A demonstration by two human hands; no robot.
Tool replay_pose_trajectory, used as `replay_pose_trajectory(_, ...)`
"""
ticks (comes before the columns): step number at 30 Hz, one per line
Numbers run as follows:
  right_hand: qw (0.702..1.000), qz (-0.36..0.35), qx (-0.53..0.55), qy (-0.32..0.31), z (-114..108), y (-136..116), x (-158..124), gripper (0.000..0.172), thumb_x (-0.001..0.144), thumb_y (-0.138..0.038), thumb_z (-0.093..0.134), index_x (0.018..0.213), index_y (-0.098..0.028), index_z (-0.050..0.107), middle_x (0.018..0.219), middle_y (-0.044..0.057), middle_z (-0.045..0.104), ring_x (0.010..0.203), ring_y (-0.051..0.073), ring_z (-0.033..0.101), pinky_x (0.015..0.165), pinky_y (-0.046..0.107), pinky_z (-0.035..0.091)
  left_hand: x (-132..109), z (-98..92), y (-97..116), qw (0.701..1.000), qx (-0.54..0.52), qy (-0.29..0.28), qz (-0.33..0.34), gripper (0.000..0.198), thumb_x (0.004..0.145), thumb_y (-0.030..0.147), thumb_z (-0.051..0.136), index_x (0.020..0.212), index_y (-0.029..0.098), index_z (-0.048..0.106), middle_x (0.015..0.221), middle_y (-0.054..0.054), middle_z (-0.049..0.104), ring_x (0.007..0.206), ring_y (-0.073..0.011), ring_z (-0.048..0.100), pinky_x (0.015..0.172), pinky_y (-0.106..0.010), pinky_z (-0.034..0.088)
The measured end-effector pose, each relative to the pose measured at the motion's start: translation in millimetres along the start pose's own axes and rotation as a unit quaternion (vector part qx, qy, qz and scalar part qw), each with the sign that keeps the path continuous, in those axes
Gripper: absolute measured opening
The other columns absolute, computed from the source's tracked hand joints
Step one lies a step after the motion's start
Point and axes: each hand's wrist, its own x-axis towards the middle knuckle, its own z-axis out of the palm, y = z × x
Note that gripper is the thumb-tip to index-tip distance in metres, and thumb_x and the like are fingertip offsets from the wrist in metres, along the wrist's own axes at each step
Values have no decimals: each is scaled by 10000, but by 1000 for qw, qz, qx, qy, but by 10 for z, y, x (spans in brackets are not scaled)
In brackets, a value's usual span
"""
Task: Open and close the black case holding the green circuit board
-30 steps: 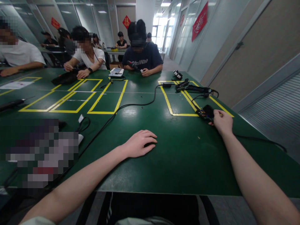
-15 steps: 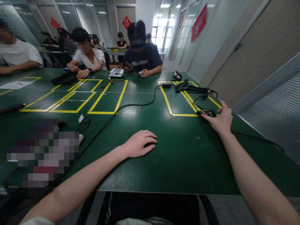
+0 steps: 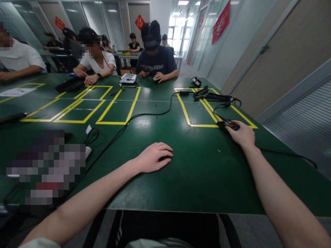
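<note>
My left hand (image 3: 155, 157) lies palm down on the green table (image 3: 191, 179), fingers stretched out and nothing held. Further off to the right, my right hand (image 3: 244, 134) grips the near right end of a small flat black device (image 3: 230, 124) with its thumb and fingers. Coloured bits, like wires or a circuit board, show on the device's top; its exact kind is unclear. It lies at the lower edge of a yellow tape outline (image 3: 204, 125). Beyond it is a long black tool-like object (image 3: 214, 97) with a cord.
A black cable (image 3: 152, 114) crosses the table from lower left to a dark connector (image 3: 184, 93). A blurred item (image 3: 60, 168) lies at left. A white box-shaped device (image 3: 128, 78) and a black tray (image 3: 69, 85) stand near people across the table. A small black-and-white object (image 3: 196, 81) sits far right.
My right hand has lowered, and its raised fingers have come down onto the black device beside the thumb. The left hand stays where it was. The co-worker opposite has shifted their hands slightly.
</note>
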Motion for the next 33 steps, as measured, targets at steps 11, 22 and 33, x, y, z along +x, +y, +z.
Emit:
replay_pose_trajectory(11,973,-188,103,-84,73,-758,-441,442,823,-381,710,1207,-165,754,1069,122,805,943,317,760,846,447,606,-18,-13,16,1000,20,-3,12,233,1017,268,576,1198,212,711,1316,-98,701,1256,-245,630,1093,-444,489)
replay_pose_trajectory(22,793,-493,233,-273,49,-1455,-1250,407,914,-339,711,1302,-225,664,1195,79,784,1036,240,772,910,328,594,17,-42,10,997,70,43,6,502,952,469,657,1371,197,603,1317,-132,693,1251,-284,613,1145,-496,423)
replay_pose_trajectory(33,802,-502,227,-229,78,-1464,-1221,255,957,-357,683,1171,-220,661,1118,79,788,1011,229,768,885,325,594,-2,55,27,996,72,4,-59,817,898,663,662,1540,200,462,1564,-157,522,1506,-355,400,1227,-564,335)
